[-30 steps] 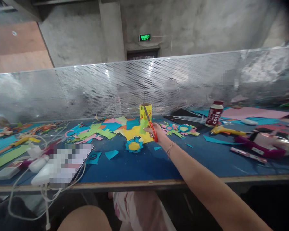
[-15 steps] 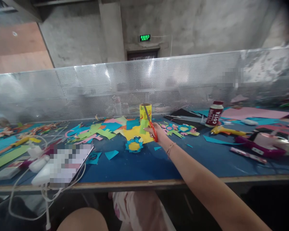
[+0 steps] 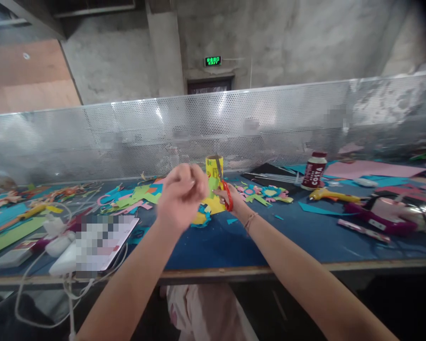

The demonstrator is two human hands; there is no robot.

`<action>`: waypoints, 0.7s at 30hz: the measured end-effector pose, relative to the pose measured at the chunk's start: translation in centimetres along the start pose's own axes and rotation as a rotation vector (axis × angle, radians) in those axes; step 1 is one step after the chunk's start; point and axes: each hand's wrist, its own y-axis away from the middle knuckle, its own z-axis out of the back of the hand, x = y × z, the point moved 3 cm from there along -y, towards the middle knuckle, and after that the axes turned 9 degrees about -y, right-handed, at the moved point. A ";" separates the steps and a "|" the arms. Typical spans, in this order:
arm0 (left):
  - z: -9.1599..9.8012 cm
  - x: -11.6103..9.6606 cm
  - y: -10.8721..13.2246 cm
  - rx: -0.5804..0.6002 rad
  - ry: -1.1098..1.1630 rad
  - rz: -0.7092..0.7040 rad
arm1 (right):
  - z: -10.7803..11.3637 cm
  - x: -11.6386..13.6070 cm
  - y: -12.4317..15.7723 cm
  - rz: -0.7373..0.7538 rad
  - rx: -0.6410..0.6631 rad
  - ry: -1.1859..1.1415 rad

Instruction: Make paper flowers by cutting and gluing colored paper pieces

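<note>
In the head view my right hand [image 3: 230, 198] grips red-handled scissors [image 3: 226, 187], blades pointing up. A piece of light green paper [image 3: 213, 184] shows at its fingertips, in front of a yellow printed tube [image 3: 210, 163] that stands upright. My left hand [image 3: 184, 194] is raised in front of the table, slightly blurred. Its fingers are curled in, and I see nothing in them. Partly behind it lies a blue paper flower with a yellow centre [image 3: 200, 218]. Yellow paper [image 3: 215, 205] lies under the right hand's fingers.
Coloured paper scraps [image 3: 138, 195] spread left of centre, with paper flowers [image 3: 270, 192] to the right. A brown Costa bottle [image 3: 314, 170], a yellow glue gun [image 3: 335, 195] and a pen [image 3: 364, 230] lie farther right. White cables [image 3: 19, 289] hang over the table's front edge at left.
My left hand has come into view and now covers part of the paper scraps and the blue flower. The right hand stays almost in place with the scissors.
</note>
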 end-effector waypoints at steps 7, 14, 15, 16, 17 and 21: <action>-6.4 11.4 -0.6 0.146 0.111 0.588 | 0.0 -0.8 -0.6 0.011 0.016 -0.069; -6.9 12.9 0.7 0.169 0.381 0.702 | -0.3 -1.3 -0.4 0.004 0.006 0.012; -6.8 12.9 0.6 0.151 0.374 0.700 | -0.4 -1.3 -0.4 0.001 0.011 0.021; -6.6 12.9 0.5 0.135 0.361 0.692 | -0.5 -1.4 -0.3 -0.002 0.019 0.032; -6.6 12.9 0.5 0.123 0.352 0.682 | -0.6 -1.4 -0.2 -0.003 0.031 0.046; -6.8 13.1 1.1 0.114 0.515 0.716 | -1.1 -1.5 0.0 0.008 0.053 0.081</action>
